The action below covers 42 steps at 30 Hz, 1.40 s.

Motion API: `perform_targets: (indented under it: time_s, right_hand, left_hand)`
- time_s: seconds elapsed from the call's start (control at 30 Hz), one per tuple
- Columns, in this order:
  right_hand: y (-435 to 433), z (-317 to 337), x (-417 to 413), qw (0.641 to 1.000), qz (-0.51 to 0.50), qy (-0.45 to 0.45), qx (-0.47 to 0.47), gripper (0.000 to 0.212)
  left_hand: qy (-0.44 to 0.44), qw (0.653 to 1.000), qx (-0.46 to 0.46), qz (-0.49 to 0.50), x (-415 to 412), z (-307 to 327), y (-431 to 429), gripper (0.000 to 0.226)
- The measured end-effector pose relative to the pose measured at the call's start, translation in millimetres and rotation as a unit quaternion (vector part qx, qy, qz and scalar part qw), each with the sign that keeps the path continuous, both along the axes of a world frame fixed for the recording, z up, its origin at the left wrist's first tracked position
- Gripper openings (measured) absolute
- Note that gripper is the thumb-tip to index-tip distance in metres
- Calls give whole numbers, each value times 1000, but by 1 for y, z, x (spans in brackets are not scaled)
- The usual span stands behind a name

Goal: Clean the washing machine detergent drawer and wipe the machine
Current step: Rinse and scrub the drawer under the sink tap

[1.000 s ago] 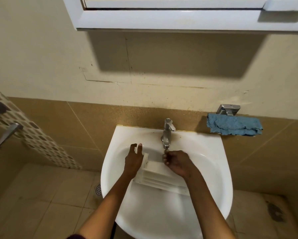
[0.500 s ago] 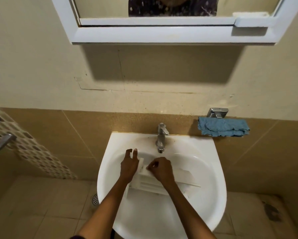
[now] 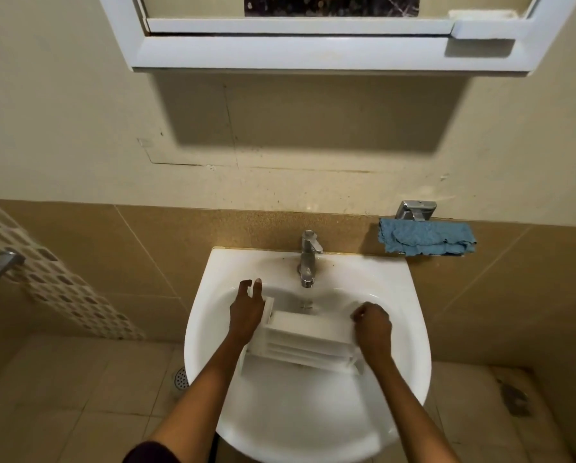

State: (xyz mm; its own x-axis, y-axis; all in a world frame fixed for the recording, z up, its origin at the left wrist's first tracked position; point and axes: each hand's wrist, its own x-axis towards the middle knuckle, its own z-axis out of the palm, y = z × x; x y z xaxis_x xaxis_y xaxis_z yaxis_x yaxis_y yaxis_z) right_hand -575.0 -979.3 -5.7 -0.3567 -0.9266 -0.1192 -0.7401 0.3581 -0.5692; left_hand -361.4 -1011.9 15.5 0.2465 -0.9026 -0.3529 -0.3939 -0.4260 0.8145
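Drawer: I see the drawer (image 3: 305, 339) lying across the sink (image 3: 313, 429), just below the tap (image 3: 308, 259).
Left hand (image 3: 246, 312): fingers (image 3: 257, 286) straight, palm against its left end.
Right hand (image 3: 373, 327): fingers curled over its right end.
Handling: light, stiff plastic, I judge, and slippery if wet. Best held by both ends.

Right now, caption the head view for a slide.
Left hand rests on and right hand grips the white detergent drawer in the sink below the faucet.
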Motion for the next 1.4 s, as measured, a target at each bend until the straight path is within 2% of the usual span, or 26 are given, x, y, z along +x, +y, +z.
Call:
perform_targets:
  time_s: [0.13, 0.23, 0.37, 0.53, 0.6, 0.63, 0.67, 0.73, 0.77, 0.8, 0.83, 1.07, 1.3, 1.4]
  right_hand:
    - [3, 5, 17, 996, 1, 78, -35, 28]
    - [8, 5, 35, 999, 24, 47, -10, 26]
    - [16, -2, 16, 996, 77, -14, -30, 22]
    - [7, 3, -8, 998, 10, -41, 49, 24]
    - [-10, 8, 4, 991, -1, -129, 23, 25]
    - [-20, 11, 13, 972, -25, -232, 23, 23]
    - [-32, 16, 22, 927, -66, -367, 47, 19]
    - [-51, 23, 34, 766, -149, -616, 110, 18]
    - [-59, 22, 36, 698, -179, -683, 123, 20]
    - [-65, 20, 38, 663, -199, -710, 129, 22]
    - [-70, 18, 40, 653, -214, -714, 135, 25]
    - [-84, 0, 53, 697, -208, -659, 193, 33]
    - [-82, 0, 52, 677, -182, -679, 217, 32]
    - [-82, 1, 55, 696, -170, -664, 215, 31]
  left_hand:
    - [0, 1000, 0, 1, -1, 1, 0, 49]
    - [-5, 1000, 0, 4, -1, 1, -1, 50]
    - [-13, 1000, 2, 2, -2, 4, 1, 50]
    - [-17, 1000, -6, 1, -2, 6, 2, 50]
    - [-14, 1000, -18, 5, -3, 6, 7, 50]
    - [-13, 999, -32, 7, -4, 7, 11, 49]
    - [-11, 999, -50, 12, -5, 7, 17, 49]
    - [1, 996, -86, 30, -8, 6, 26, 48]
    - [9, 994, -99, 42, -10, 5, 29, 47]
    - [15, 992, -109, 54, -11, 3, 31, 45]
    - [16, 991, -120, 62, -12, 2, 33, 44]
    - [5, 991, -122, 62, -13, 1, 36, 42]
    - [11, 991, -119, 52, -12, 0, 39, 40]
    - [3, 996, -87, 15, -8, 6, 38, 40]
